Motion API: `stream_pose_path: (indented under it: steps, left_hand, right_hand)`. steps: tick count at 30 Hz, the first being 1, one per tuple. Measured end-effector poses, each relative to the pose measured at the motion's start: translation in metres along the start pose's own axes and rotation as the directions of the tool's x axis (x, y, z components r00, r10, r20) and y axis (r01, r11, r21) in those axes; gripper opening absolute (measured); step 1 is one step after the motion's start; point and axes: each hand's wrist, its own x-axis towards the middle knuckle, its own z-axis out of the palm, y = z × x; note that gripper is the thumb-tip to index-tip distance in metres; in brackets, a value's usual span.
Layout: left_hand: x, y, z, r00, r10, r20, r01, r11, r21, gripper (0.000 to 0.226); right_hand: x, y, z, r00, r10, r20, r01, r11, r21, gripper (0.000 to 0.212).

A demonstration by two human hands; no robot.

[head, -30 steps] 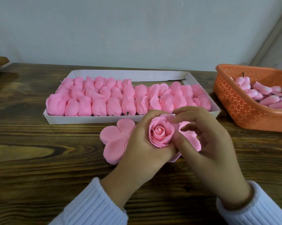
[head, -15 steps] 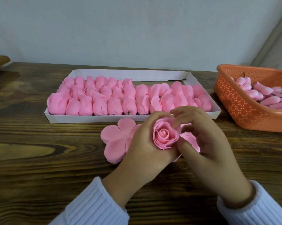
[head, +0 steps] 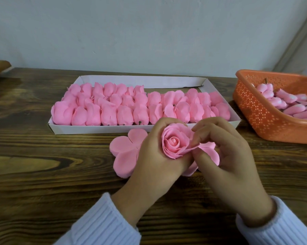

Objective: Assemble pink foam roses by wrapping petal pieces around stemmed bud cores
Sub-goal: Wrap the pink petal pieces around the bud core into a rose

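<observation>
You're cupping rose (head: 175, 144) in left grip (head: 154, 163), right grip (head: 227, 156) pinching outer petal (head: 191, 149) at edge; soft foam, likely tearing if squeezed

The person wears a pale knitted top, white with a faint bluish cast (the same knit on both arms). The left sleeve (head: 103, 225) and the right sleeve (head: 275, 228) are ribbed, with narrow raised ribs running lengthwise along the forearm. Each ends in a soft cuff at the wrist. Beyond the cuffs the left hand (head: 154, 161) and the right hand (head: 228, 167) are bare. Both sleeves run out of view at the near edge.
</observation>
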Motion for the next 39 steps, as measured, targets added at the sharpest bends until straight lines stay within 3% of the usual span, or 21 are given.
stream_pose_path:
  steps: [10,14,22,36,39]
  left_hand:
    - [0.0003,0.0014,-0.0016,0.999,0.003,0.048,-0.003,1.000,0.012,0.029]
    - [0.0001,0.0009,-0.0013,1.000,-0.007,0.029,0.008,1.000,-0.020,0.027]
    - [-0.0014,0.0010,0.0009,0.999,0.024,0.042,-0.024,1.000,-0.012,0.037]
    - [-0.0015,0.0014,0.0002,0.992,-0.060,0.115,0.059,0.998,0.010,0.032]
    - [-0.0003,0.0022,-0.0003,0.991,-0.065,0.116,0.065,0.998,0.008,0.030]
  right_hand:
    - [-0.0018,-0.0008,-0.0009,0.998,0.043,-0.040,-0.043,0.999,-0.014,0.019]
    - [-0.0011,0.0010,-0.0011,0.996,0.089,0.012,-0.089,0.995,0.039,0.012]
    - [0.0006,0.0029,-0.0010,0.983,0.139,0.117,-0.147,0.987,0.058,0.022]
    - [-0.0013,0.0020,-0.0011,0.983,0.147,0.106,-0.161,0.978,0.133,0.016]
    - [-0.0021,0.0035,0.0001,0.974,0.186,0.127,-0.210,0.953,0.217,0.018]
